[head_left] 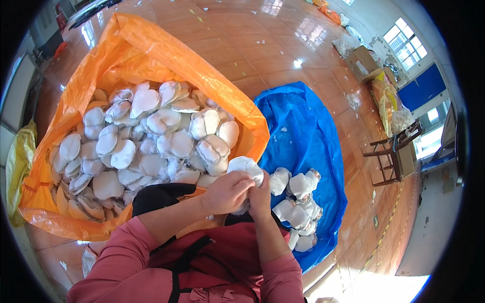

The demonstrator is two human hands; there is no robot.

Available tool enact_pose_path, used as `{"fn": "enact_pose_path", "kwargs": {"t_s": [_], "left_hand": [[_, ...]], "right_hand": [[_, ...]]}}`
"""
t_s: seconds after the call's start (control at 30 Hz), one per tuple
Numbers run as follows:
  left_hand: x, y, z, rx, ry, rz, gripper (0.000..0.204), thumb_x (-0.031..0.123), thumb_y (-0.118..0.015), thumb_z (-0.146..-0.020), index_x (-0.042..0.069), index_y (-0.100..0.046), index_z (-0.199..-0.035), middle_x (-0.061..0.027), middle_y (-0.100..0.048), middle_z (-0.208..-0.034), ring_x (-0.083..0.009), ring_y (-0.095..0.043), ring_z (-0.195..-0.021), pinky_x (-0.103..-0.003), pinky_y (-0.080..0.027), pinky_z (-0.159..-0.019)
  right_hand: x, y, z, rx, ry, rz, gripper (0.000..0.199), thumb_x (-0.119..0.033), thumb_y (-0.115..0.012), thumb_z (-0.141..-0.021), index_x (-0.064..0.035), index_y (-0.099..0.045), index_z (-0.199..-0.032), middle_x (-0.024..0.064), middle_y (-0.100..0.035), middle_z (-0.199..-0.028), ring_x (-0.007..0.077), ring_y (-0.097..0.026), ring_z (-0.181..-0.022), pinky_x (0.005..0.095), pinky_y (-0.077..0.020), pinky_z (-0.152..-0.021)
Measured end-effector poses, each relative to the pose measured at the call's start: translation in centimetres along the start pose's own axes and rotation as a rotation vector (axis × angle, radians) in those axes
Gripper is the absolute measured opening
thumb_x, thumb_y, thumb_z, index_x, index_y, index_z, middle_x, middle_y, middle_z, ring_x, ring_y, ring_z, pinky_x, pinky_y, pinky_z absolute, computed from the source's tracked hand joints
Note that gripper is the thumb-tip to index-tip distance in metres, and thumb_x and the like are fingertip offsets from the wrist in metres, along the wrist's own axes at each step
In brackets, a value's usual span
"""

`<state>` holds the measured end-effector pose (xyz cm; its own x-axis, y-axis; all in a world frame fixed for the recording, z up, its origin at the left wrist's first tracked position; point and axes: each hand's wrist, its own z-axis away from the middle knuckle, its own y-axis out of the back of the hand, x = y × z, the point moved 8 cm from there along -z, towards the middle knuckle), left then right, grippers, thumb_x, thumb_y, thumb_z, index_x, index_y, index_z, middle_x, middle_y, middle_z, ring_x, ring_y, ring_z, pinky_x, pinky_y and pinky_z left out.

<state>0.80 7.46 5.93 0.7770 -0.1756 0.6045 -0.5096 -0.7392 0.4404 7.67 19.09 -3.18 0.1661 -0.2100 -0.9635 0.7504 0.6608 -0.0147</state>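
Note:
Just above my lap, a white, rounded padded piece [246,165] is held up between my two hands. My left hand [228,193] is closed, its fingertips pinching at the lower edge of the piece. My right hand [260,198] grips the same piece from its right side, thumb up. To the left, a large orange woven sack [166,48] gapes wide, filled with loose white oval pads [145,102]. On the right lies a spread blue sack [303,121] with several rounded white bundles [302,185], some showing brownish ends. Exactly what the fingertips pinch is hidden.
White scraps dot the shiny reddish tile floor [242,45]. A wooden chair [391,154] stands at the right, with cardboard boxes [362,64] and bags along the wall beyond it. A yellow-green sack [21,166] lies at the far left.

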Motion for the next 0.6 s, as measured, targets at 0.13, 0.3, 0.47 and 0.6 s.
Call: {"fn": "enact_pose_path", "kwargs": {"t_s": [0.13, 0.3, 0.47, 0.6], "left_hand": [[-1.1, 2.1, -0.3, 0.161, 0.078, -0.059, 0.028, 0.002, -0.067, -0.082, 0.004, -0.061, -0.11, -0.0134, -0.064, -0.101, -0.0345, -0.063, -0.093, -0.043, -0.052, -0.081], [-4.4, 1.9, -0.7, 0.047, 0.298, 0.096, 0.029, 0.004, -0.073, -0.079, 0.003, -0.062, -0.106, -0.0144, -0.064, -0.101, -0.033, -0.062, -0.094, -0.04, -0.051, -0.082], [-4.0, 2.5, -1.1, 0.045, 0.251, -0.022, 0.034, 0.005, -0.078, -0.077, 0.004, -0.062, -0.107, -0.0117, -0.06, -0.097, -0.0279, -0.063, -0.089, -0.035, -0.053, -0.075], [-4.8, 1.5, -0.4, -0.019, 0.336, 0.076, 0.031, 0.004, -0.077, -0.076, 0.003, -0.06, -0.101, -0.0109, -0.059, -0.095, -0.0263, -0.063, -0.085, -0.035, -0.052, -0.073]], "right_hand": [[0.0, 1.4, -0.1, 0.077, 0.0, -0.18, 0.037, -0.004, -0.06, -0.088, -0.0042, -0.053, -0.124, 0.0067, -0.062, -0.107, 0.0135, -0.059, -0.095, 0.0277, -0.0496, -0.083], [0.2, 1.6, -0.4, 0.06, 0.012, -0.172, 0.031, -0.002, -0.06, -0.086, -0.0038, -0.057, -0.117, 0.0043, -0.064, -0.101, 0.0118, -0.06, -0.091, 0.0262, -0.0493, -0.081], [-1.4, 1.9, 0.1, 0.078, 0.132, 0.014, 0.025, -0.007, -0.06, -0.088, -0.0018, -0.06, -0.112, 0.0048, -0.065, -0.1, 0.012, -0.059, -0.09, 0.0261, -0.0481, -0.081], [-2.1, 1.8, 0.3, 0.039, 0.237, 0.132, 0.024, -0.016, -0.06, -0.094, -0.0002, -0.061, -0.112, 0.0062, -0.065, -0.1, 0.0138, -0.059, -0.091, 0.0268, -0.0474, -0.083]]}}
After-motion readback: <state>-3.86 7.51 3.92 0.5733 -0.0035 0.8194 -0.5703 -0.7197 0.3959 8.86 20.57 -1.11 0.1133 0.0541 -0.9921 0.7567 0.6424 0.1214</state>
